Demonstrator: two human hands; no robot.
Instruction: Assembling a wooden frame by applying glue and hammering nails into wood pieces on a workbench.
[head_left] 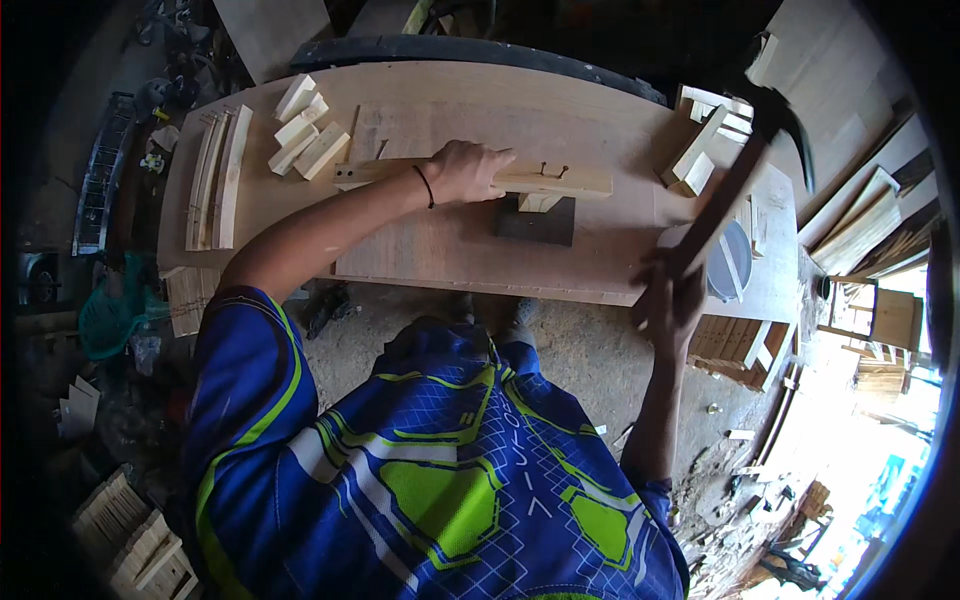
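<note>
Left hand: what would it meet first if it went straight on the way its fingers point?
The left hand would probably meet the closer nail standing up from the wooden bar, just to its right, though one view leaves their relative heights unclear.

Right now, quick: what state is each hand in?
Left hand: closed over the wooden bar, holding it from above.
Right hand: closed, its grip around the handle of the hammer.
</note>
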